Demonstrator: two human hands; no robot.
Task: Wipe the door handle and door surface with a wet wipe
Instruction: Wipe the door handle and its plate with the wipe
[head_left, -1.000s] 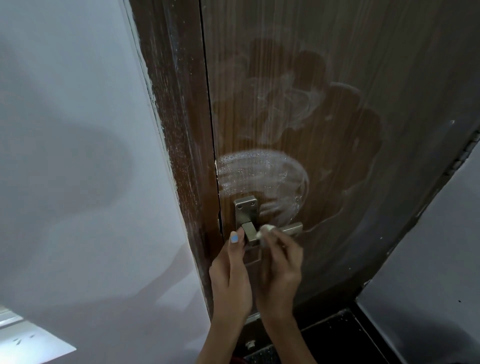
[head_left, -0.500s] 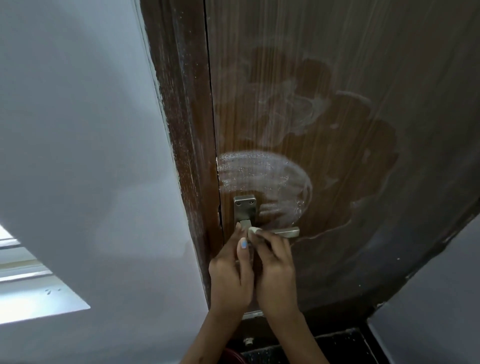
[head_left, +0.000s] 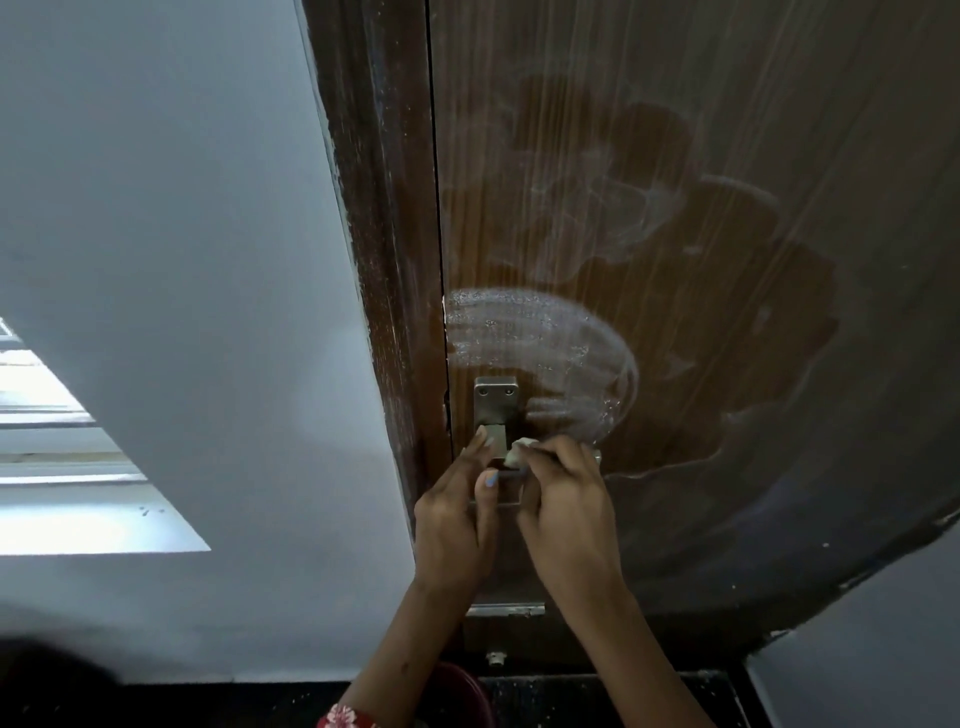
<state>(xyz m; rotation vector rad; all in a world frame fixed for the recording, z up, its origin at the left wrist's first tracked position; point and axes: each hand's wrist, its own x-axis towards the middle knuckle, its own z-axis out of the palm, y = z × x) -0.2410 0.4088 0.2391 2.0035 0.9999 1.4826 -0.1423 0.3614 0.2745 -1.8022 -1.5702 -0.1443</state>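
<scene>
A brown wooden door (head_left: 675, 260) fills the upper right, with whitish wet smears and a darker wiped patch above the handle. The metal door handle (head_left: 496, 405) has a square plate near the door's left edge; its lever runs right under my hands. My right hand (head_left: 566, 499) pinches a small balled white wet wipe (head_left: 519, 449) against the lever near the plate. My left hand (head_left: 457, 509) rests beside it, fingertips touching the handle's base, thumb under the lever.
The dark wooden door frame (head_left: 384, 260) runs down left of the door, next to a pale grey wall (head_left: 182, 260). A bright window (head_left: 67, 467) shows at far left. A metal latch (head_left: 506, 609) sits low on the door above a black floor (head_left: 597, 696).
The view has shifted so the handle sits higher and nearer centre. My right hand slid the wipe left along the lever toward the plate, and my left hand moved up beside it.
</scene>
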